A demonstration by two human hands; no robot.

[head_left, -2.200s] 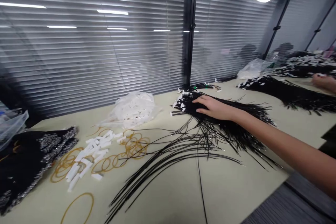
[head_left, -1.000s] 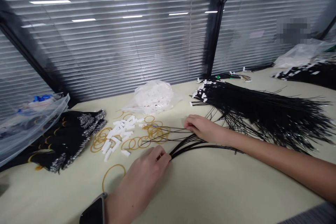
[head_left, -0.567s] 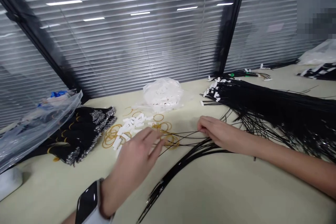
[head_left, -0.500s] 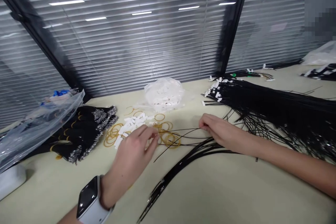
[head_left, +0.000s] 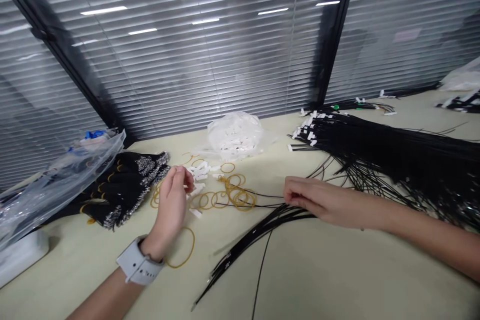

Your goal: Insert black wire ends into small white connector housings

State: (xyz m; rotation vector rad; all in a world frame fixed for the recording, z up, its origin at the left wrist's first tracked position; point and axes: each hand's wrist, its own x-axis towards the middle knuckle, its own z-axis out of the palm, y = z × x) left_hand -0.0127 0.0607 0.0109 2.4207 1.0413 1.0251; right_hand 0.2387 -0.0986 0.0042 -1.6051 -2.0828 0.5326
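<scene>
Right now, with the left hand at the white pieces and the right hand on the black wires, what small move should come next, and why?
Probably pinch one white connector: the left hand hovers curled over that scattered pile, apparently holding nothing, while the right hand rests on the thin black wires.

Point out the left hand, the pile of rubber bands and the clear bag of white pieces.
left hand (head_left: 171,205), head view, back of hand.
rubber bands (head_left: 234,195), head view, overlapping loops.
clear bag (head_left: 234,135), head view, bulging front.
</scene>
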